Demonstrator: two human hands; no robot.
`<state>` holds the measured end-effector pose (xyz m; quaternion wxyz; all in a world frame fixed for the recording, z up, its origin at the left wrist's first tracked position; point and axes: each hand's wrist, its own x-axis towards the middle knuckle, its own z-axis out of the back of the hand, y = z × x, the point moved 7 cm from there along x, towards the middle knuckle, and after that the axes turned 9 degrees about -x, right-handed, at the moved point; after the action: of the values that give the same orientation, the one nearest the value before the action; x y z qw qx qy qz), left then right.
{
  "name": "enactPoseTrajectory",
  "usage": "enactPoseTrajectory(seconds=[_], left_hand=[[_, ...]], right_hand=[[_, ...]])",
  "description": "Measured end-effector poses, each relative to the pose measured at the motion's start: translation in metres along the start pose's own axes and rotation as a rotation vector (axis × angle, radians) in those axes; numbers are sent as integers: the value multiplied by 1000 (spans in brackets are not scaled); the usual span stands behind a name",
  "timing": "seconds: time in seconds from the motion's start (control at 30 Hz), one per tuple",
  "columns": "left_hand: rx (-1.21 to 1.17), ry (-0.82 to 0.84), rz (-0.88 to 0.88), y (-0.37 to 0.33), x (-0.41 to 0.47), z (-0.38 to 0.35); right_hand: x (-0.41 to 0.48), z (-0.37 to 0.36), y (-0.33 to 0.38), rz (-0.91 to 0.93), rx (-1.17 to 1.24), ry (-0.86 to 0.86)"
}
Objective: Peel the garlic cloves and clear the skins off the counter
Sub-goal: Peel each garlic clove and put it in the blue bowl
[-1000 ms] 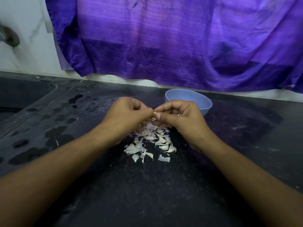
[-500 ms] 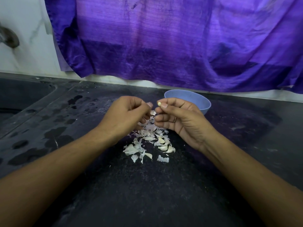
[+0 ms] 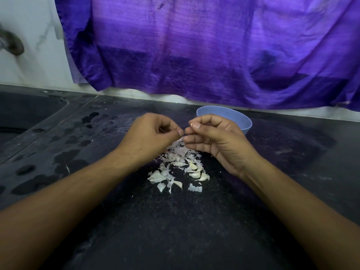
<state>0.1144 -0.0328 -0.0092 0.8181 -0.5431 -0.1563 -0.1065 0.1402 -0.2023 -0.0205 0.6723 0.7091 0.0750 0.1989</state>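
Observation:
My left hand (image 3: pixel 150 139) and my right hand (image 3: pixel 218 141) hover close together above the black counter (image 3: pixel 175 221), fingers curled, fingertips meeting. Between them they pinch a small garlic clove (image 3: pixel 182 133), almost wholly hidden by the fingers. Right below lies a pile of white garlic skins (image 3: pixel 175 156). Several pale cloves (image 3: pixel 196 171) lie at the pile's near right edge. A light blue bowl (image 3: pixel 243 121) stands just behind my right hand; its inside is not visible.
A sink basin (image 3: pixel 29 114) is sunk into the counter at far left, with a tap (image 3: pixel 11 43) above it. Wet patches (image 3: pixel 68 158) mark the counter left of my left forearm. A purple cloth (image 3: pixel 214 55) hangs over the back wall.
The hands drew slightly apart and the right hand turned palm-up half a second ago; now the fingertips have closed together again. The pile and bowl have not moved.

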Motion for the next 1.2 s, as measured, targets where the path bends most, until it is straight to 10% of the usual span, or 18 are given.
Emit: enactPoseTrajectory(seconds=[0.53,0.83,1.07,1.2], left_hand=[[87,-10,-28,-7,-3,-1],[150,28,-56,-8,-3,-4],[113,-18,-72,-9,-3,1],[123,26,-67,-4,-1,-4]], right_hand=[[-8,56,60,516,-587,-418],[4,87,41,411,-1081,-559],[-3,67,57,529,-1022,-474],[-5,30,51,333,-730,-53]])
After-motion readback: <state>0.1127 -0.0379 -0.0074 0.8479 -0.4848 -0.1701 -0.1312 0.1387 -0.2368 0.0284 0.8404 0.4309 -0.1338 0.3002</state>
